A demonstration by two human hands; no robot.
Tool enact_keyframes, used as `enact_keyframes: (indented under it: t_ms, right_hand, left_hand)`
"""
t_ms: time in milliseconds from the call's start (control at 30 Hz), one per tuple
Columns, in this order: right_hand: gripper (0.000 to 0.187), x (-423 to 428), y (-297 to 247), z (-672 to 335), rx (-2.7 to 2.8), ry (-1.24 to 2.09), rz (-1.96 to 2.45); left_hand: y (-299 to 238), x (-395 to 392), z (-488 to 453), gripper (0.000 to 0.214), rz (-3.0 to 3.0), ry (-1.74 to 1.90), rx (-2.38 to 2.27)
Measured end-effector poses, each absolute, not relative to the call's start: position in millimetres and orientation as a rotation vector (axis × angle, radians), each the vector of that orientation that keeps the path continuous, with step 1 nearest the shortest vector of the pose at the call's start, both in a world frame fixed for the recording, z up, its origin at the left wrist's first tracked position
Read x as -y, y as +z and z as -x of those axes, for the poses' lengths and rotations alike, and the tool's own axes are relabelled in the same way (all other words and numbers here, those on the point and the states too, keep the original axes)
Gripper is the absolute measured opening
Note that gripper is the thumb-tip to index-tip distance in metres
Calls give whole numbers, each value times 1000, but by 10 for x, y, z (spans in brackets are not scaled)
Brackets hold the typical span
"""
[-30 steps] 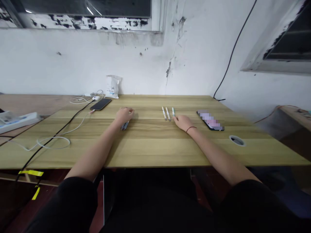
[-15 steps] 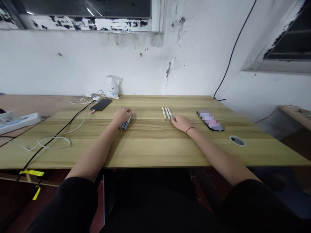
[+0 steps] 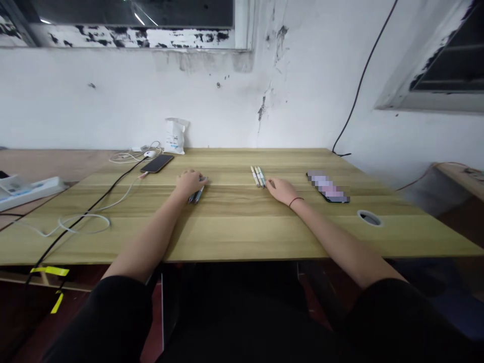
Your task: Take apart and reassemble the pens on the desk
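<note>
Three white pens (image 3: 257, 176) lie side by side, pressed close together, near the middle of the wooden table (image 3: 234, 227). My right hand (image 3: 280, 189) rests on the table just right of them, its fingertips touching the rightmost pen, fingers stretched out. My left hand (image 3: 191, 182) lies palm down over a small bunch of dark pens (image 3: 196, 196), whose ends stick out beneath it toward me; its fingers curl over them.
A phone (image 3: 327, 186) lies right of my right hand, with a round cable hole (image 3: 368, 218) nearer the edge. Another phone (image 3: 156, 162) on a charging cable, loose white and black cables (image 3: 81, 217) and a white bag (image 3: 175, 135) are at the left and back.
My right hand has pushed the rightmost white pen leftward, closing the gap so the three pens lie together. My left hand stays over the dark pens, shifting slightly.
</note>
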State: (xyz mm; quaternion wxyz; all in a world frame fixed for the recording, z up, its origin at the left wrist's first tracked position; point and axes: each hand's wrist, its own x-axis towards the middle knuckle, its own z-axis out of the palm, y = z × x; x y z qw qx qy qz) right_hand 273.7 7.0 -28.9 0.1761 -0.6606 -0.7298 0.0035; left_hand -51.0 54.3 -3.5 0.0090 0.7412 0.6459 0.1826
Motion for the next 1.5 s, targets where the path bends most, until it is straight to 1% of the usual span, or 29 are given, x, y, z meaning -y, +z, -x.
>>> enact_keyframes:
  t_ms: [100, 200, 267, 333, 433, 500, 600, 667, 767, 833, 933, 1000, 1100, 1167, 1233, 1367, 1500]
  right_hand:
    - [31, -73, -283, -2744, 2009, 33, 1819]
    - [28, -54, -269, -2745, 1955, 14, 1759]
    - [28, -23, -251, -2731, 1950, 0, 1683]
    - [29, 24, -224, -2691, 1963, 38, 1576]
    - [30, 116, -180, -2576, 1992, 282, 1357]
    - [31, 182, -155, -2476, 1975, 493, 1206]
    - [35, 258, -142, -2349, 1934, 765, 1084]
    - [34, 275, -151, -2308, 1917, 909, 1035]
    - [33, 241, -166, -2329, 1924, 1092, 969]
    - [32, 194, -164, -2387, 1933, 1129, 964]
    - [31, 123, -146, -2513, 1877, 1098, 1027]
    - [33, 93, -131, -2602, 1882, 1105, 1087]
    - [29, 86, -105, -2704, 2036, 1031, 1194]
    - [24, 102, -83, -2734, 2153, 866, 1273]
    - [21, 122, -59, -2736, 2232, 634, 1347]
    - [25, 146, -25, -2704, 2275, 204, 1428]
    - [26, 135, -31, -2703, 2276, -27, 1473]
  left_hand:
    - [-35, -506, 462, 48, -2418, 447, -2079]
    - [-14, -488, 399, 43, -2434, 465, -2022]
    - [21, -479, 346, 39, -2413, 559, -1938]
    - [71, -462, 281, 36, -2342, 758, -1740]
    - [141, -414, 164, 37, -2051, 1114, -1257]
    - [163, -371, 87, 37, -1838, 1217, -1029]
    - [160, -298, -8, 48, -1643, 1264, -859]
    - [151, -251, -54, 54, -1626, 1258, -786]
    - [157, -186, -91, 52, -1726, 1232, -724]
    - [180, -152, -86, 49, -1820, 1228, -731]
    - [220, -126, -39, 38, -2055, 1217, -808]
    - [227, -125, -1, 30, -2347, 1167, -849]
    - [198, -124, 18, 23, -2757, 1106, -785]
    - [170, -115, 1, 25, -2887, 1102, -729]
    - [154, -97, -28, 28, -2948, 1098, -742]
    - [147, -61, -73, 31, -3022, 1040, -932]
    - [100, -52, -102, 35, -2995, 883, -1110]
